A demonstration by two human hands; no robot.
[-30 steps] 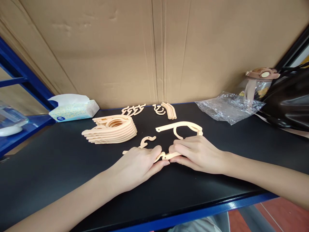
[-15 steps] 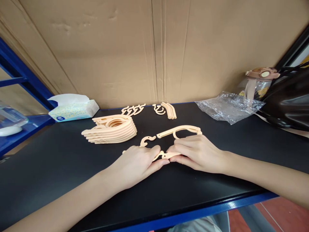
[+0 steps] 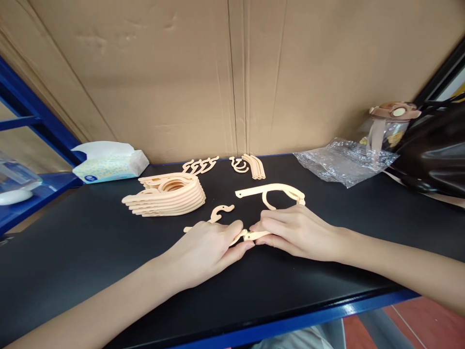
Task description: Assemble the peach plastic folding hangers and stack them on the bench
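My left hand (image 3: pixel 207 249) is closed round a cream plastic hanger part; its hook (image 3: pixel 222 209) curves out beyond my fingers, and most of the rest is covered. My right hand (image 3: pixel 294 230) pinches a cream hanger arm (image 3: pixel 257 236), whose holed end meets the piece at my left fingertips. Whether the two are joined cannot be seen. Behind my right knuckles rises another long arm (image 3: pixel 254 190) with a curved strip under it, apparently part of the same hanger. A stack of cream folding hangers (image 3: pixel 169 198) lies to the left.
At the back of the black table (image 3: pixel 254 300) lie several loose hooks (image 3: pixel 199 166), some curved pieces (image 3: pixel 240 166) and loose arms (image 3: pixel 254 166). A tissue box (image 3: pixel 111 164) stands left. Crumpled clear plastic (image 3: pixel 345 160), a bottle (image 3: pixel 392 126) and a black bag (image 3: pixel 432 150) occupy the right.
The long arm behind my right hand has turned slightly and shows more of its broad face. Both hands have barely shifted, still gripping the same parts.
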